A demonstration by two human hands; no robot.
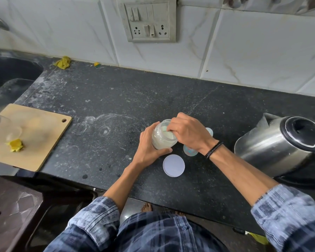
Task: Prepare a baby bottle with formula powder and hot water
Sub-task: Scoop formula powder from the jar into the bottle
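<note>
A clear plastic jar (162, 137) of whitish formula powder stands tilted on the black counter, lid off. My left hand (147, 144) grips its side. The curled fingers of my right hand (187, 131) reach into the jar's mouth; whatever they hold is hidden. The jar's white round lid (173, 165) lies flat just in front. Under my right wrist sits the baby bottle (189, 150), clear with a printed pattern and mostly covered. A small white round piece (209, 131) peeks out behind my right hand.
A steel electric kettle (273, 142) with a black lid stands at the right. A wooden cutting board (31, 135) with a clear container and a yellow scrap lies at the left, beside a dark sink (9, 73). A switch panel (147, 19) is on the tiled wall.
</note>
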